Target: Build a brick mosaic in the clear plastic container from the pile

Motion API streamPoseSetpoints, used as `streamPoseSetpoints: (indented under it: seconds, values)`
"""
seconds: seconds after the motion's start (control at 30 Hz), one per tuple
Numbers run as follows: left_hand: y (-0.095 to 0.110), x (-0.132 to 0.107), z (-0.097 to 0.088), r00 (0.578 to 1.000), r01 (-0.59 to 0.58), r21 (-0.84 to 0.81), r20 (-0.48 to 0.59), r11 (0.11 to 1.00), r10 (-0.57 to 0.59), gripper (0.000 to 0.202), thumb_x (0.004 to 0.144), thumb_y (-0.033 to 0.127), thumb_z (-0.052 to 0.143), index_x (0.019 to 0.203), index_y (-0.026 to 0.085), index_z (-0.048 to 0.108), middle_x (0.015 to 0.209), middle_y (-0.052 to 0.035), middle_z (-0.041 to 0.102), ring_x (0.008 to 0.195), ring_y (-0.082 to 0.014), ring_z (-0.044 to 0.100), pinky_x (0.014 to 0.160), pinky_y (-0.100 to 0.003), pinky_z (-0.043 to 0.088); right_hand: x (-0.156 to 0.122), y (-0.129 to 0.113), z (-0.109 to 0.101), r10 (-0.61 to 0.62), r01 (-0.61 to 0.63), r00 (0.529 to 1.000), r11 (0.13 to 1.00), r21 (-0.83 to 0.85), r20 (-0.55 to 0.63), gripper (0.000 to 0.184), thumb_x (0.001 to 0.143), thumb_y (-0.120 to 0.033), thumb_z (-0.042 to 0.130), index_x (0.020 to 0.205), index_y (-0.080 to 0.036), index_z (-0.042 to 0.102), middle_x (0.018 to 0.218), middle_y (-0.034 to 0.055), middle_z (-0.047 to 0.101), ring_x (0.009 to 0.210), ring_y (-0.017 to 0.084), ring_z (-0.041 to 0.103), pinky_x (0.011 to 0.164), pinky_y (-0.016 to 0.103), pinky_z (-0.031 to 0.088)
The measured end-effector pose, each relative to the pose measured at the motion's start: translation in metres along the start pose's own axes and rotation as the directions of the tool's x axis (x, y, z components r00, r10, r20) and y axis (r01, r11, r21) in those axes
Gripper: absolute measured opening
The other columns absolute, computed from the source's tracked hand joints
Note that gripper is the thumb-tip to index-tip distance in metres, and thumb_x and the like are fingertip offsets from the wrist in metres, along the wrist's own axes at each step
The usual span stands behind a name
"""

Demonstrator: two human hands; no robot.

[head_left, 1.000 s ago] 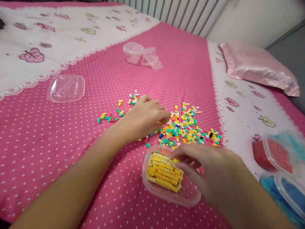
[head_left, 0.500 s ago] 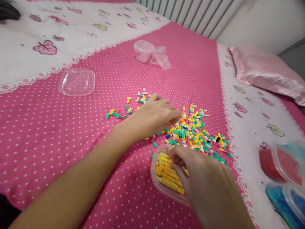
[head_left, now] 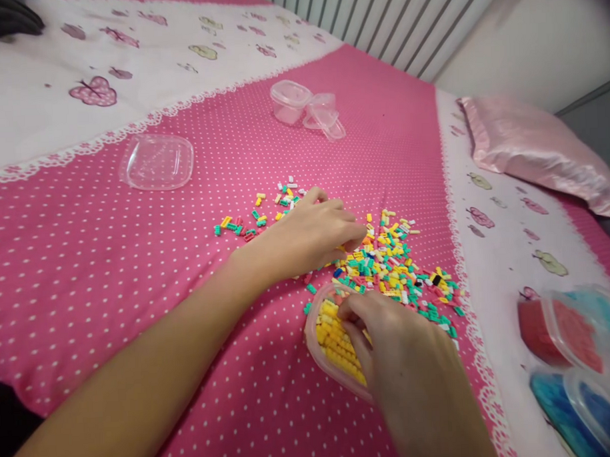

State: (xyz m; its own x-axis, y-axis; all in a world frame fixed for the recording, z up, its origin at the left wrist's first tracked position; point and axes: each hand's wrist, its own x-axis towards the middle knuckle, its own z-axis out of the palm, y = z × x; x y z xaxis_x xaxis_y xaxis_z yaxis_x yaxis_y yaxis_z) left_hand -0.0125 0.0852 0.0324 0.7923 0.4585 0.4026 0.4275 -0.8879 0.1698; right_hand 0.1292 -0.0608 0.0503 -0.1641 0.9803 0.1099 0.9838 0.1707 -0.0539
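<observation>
In the head view my left hand [head_left: 322, 231] rests with curled fingers at the left edge of a loose pile of small toy bricks [head_left: 386, 255]. Its fingertips point down among the yellow, green, white and red pieces and are partly hidden. My right hand [head_left: 404, 348] is over a clear plastic container [head_left: 319, 358], thumb and forefinger pinched together. What they pinch, if anything, cannot be made out. Rows of yellow bricks [head_left: 333, 337] lie packed inside the container, with some pinkish ones at its far end. My right hand covers the container's right side.
A clear lid [head_left: 157, 161] lies at the left, and small clear tubs [head_left: 290, 102] stand farther back. Containers with red [head_left: 559, 333] and blue contents [head_left: 574, 402] are at the right, near a pink pillow [head_left: 537, 150]. Everything rests on a dotted pink bedspread [head_left: 230, 391].
The view has shifted slightly. My right hand stays pinched over the container, which appears a little farther right and is tilted slightly more. My left hand keeps its place by the pile.
</observation>
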Motion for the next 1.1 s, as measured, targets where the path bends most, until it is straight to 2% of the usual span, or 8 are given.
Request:
streamPoseSetpoints:
  seconds: [0.37, 0.6, 0.73, 0.9, 1.0, 1.1]
  values:
    - [0.001, 0.000, 0.001, 1.000, -0.003, 0.004, 0.028, 1.000, 0.003, 0.010, 0.093, 0.017, 0.060, 0.084, 0.021, 0.062, 0.082, 0.0013, 0.069, 0.083, -0.0175, 0.056, 0.082, -0.037, 0.030, -0.002, 0.000, -0.003, 0.042, -0.043, 0.999, 0.998, -0.042, -0.032, 0.022, 0.080, -0.005, 0.056, 0.082, -0.027, 0.057, 0.069, 0.0007, 0.069, 0.050, 0.023, 0.060, 0.050, 0.032, 0.018]
    - [0.001, -0.001, 0.001, 0.999, -0.032, 0.000, 0.002, 0.999, 0.032, 0.012, 0.094, 0.017, 0.058, 0.083, 0.021, 0.060, 0.082, 0.0010, 0.069, 0.083, -0.0173, 0.055, 0.082, -0.037, 0.029, 0.001, 0.002, 0.003, 0.067, -0.066, 0.998, 0.995, -0.071, 0.004, 0.023, 0.081, -0.006, 0.059, 0.088, -0.028, 0.058, 0.062, 0.0005, 0.068, 0.047, 0.024, 0.060, 0.049, 0.032, 0.015]
    - [0.002, -0.001, 0.001, 0.999, -0.034, 0.006, 0.011, 0.999, 0.034, 0.012, 0.094, 0.017, 0.058, 0.083, 0.021, 0.061, 0.083, 0.0000, 0.069, 0.083, -0.0179, 0.055, 0.081, -0.037, 0.029, 0.001, 0.002, 0.004, 0.049, -0.049, 0.999, 0.996, -0.080, -0.006, 0.028, 0.077, -0.003, 0.060, 0.090, -0.028, 0.060, 0.067, 0.0001, 0.072, 0.049, 0.023, 0.063, 0.048, 0.031, 0.017]
    - [0.003, 0.000, 0.000, 0.999, -0.027, 0.009, 0.030, 1.000, 0.026, 0.010, 0.093, 0.017, 0.059, 0.085, 0.020, 0.063, 0.082, 0.0000, 0.070, 0.082, -0.0182, 0.055, 0.082, -0.037, 0.029, 0.002, -0.002, -0.002, 0.096, -0.093, 0.995, 0.992, -0.084, 0.025, 0.022, 0.081, -0.006, 0.058, 0.087, -0.027, 0.059, 0.067, -0.0034, 0.072, 0.052, 0.019, 0.064, 0.049, 0.029, 0.023]
    - [0.004, 0.001, -0.001, 0.999, -0.019, 0.013, 0.046, 1.000, 0.019, 0.008, 0.092, 0.018, 0.061, 0.085, 0.021, 0.063, 0.082, 0.0004, 0.069, 0.083, -0.0183, 0.056, 0.083, -0.037, 0.029, 0.001, 0.003, -0.006, 0.065, -0.063, 0.997, 0.996, -0.056, 0.041, 0.019, 0.085, -0.010, 0.055, 0.089, -0.028, 0.060, 0.069, -0.0039, 0.073, 0.052, 0.019, 0.066, 0.047, 0.029, 0.027]
    - [0.004, 0.001, -0.001, 0.999, -0.022, 0.018, 0.048, 1.000, 0.021, 0.009, 0.092, 0.017, 0.060, 0.085, 0.021, 0.063, 0.082, -0.0001, 0.070, 0.084, -0.0182, 0.057, 0.083, -0.037, 0.029, -0.002, 0.015, -0.006, -0.042, 0.042, 0.999, 0.999, -0.010, -0.002, 0.018, 0.084, -0.014, 0.055, 0.091, -0.029, 0.062, 0.066, -0.0057, 0.072, 0.048, 0.018, 0.066, 0.042, 0.027, 0.029]
